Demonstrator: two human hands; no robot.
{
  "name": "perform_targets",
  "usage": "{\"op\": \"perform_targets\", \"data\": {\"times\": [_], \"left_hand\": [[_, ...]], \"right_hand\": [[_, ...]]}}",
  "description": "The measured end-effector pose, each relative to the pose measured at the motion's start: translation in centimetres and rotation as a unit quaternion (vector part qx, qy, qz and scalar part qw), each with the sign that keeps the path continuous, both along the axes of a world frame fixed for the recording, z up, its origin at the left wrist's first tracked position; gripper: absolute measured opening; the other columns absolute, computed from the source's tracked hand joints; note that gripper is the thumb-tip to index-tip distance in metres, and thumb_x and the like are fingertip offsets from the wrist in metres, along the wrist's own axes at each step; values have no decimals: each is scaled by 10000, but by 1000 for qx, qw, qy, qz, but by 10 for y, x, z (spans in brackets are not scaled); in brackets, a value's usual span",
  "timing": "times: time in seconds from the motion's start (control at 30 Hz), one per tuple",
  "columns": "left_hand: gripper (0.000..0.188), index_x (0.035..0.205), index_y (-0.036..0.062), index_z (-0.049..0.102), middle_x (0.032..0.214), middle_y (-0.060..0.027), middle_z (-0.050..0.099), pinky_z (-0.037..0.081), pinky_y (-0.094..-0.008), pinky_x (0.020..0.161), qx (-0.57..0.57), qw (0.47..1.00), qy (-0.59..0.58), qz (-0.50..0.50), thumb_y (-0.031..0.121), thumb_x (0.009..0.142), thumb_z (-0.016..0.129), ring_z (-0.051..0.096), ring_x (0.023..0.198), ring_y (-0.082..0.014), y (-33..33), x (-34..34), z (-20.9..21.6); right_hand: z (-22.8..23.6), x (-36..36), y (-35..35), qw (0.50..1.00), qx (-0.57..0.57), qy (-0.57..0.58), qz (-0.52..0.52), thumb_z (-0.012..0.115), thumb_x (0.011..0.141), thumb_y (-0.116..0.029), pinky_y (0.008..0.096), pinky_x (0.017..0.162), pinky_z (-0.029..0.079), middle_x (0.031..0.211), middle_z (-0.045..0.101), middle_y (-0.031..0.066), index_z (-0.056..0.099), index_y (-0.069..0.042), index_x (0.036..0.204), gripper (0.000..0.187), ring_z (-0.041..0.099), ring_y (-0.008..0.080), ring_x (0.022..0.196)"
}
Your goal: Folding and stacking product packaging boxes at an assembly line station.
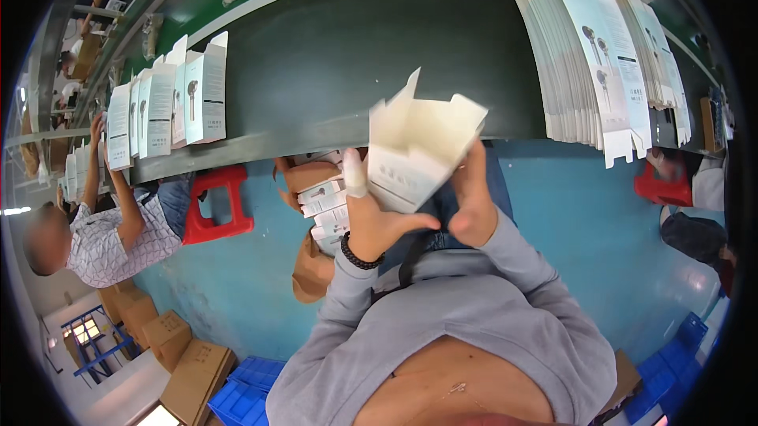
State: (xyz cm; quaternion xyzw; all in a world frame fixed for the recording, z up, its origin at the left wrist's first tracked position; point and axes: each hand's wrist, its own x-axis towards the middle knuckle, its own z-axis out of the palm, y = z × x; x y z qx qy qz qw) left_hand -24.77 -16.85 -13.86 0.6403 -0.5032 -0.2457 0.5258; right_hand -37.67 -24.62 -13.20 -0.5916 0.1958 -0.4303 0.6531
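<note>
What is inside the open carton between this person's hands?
Through the open top of the carton, only plain, pale inner walls show. Its near wall hides the bottom, so whether anything lies there cannot be told.

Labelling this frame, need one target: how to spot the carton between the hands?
Start at the dark bench. At its near edge, look between the person's left hand and right hand for a pale carton. Its wide mouth gapes open, unlike the flattened stack at right, and it is well apart from the cartons standing at left.
</note>
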Motion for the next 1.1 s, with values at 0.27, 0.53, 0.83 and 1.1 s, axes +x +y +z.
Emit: {"op": "perform_targets", "data": {"times": [0.27,0.53,0.83,1.1], "left_hand": [[955,1431,166,9,1403,-218,274,47,-525,1051,-244,955,-9,-170,698,762,436,35,1347,-404,-9,18,5],[703,1347,24,285,1137,-235,527,238,-546,987,-60,959,-215,-176,499,859,459,442,1150,-423,-18,31,35],[636,1302,64,328,1182,-230,454,444,-370,776,-271,961,-7,-44,39,735,615,514,949,-272,-25,-9,19],[661,1285,109,356,920,-68,609,338,-329,607,-293,947,-127,-33,-81,686,559,554,704,-202,-29,2,23]], "right_hand": [[-3,-11,-8,993,18,49,107,752,664,-215,337,1022,254,1370,306,184,58,-18,1413,1040,329,243,1248],[-11,-20,-9,971,-141,160,108,683,716,-395,356,1002,268,1306,347,164,145,13,1389,953,366,255,1199],[3,2,3,992,-31,-66,-103,595,832,-208,319,870,411,1094,518,172,450,26,1114,394,518,223,1007],[-2,1,8,985,-30,-52,-164,571,866,-115,244,691,468,928,596,155,558,43,990,201,576,144,809]]}}
